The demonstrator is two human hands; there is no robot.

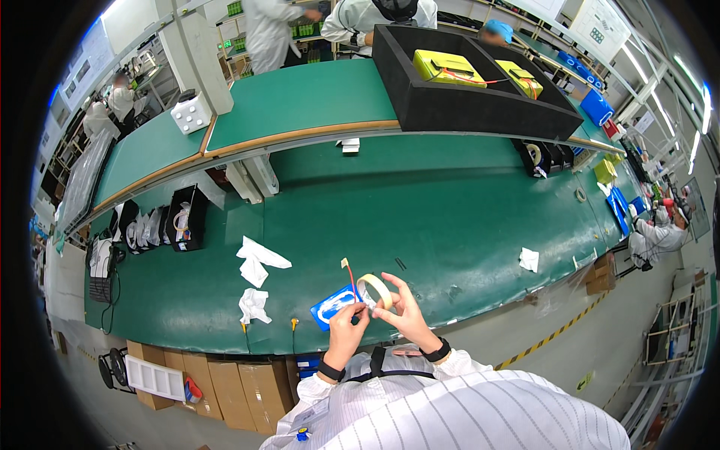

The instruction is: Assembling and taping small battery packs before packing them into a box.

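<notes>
A roll of cream-coloured tape point(376, 283) stands on edge in my right hand point(407, 313), between thumb and fingers. My left hand point(346, 331) is closed in a pinch just left of the roll. What its fingertips hold is too small to make out. Beside and partly behind that hand lies a blue, flat battery pack point(322, 314) with a white patch on top. A red wire point(351, 278) rises from the pack to a small pale connector point(345, 263). Both wrists wear black bands.
White crumpled cloths point(255, 259) lie left of the pack, another point(529, 259) at the right. Black bins point(186, 217) stand at the left. A raised green shelf point(315, 94) crosses behind, bearing a black foam box point(480, 109) with yellow-green packs point(448, 67). Other people work beyond.
</notes>
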